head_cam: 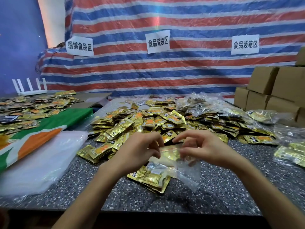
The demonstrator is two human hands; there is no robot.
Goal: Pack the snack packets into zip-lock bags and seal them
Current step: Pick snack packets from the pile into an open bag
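- The clear film of the zip-lock bag (171, 155) is blurred and glossy, so its lower edge is hard to trace against the speckled tabletop (231, 192).
- A small stack of gold packets (149, 178) lies at the bag's near-left end. I cannot tell whether it sits inside the film or under it.
- The left hand (140, 152) shows mostly its back, with its fingers curled in on the bag's left edge at the mouth. The fingertips themselves are partly hidden.
- The right hand (203, 149) pinches the right side of the mouth between curled fingers and thumb.
- The bag is held low over the tabletop's near middle, just in front of the big heap of snack packets (148, 119).
- Its red-striped mouth faces away from the person and runs left to right between the hands. The long axis runs back toward the person, drifting right.
- Filled bags (291, 155) are cut off at the right edge.
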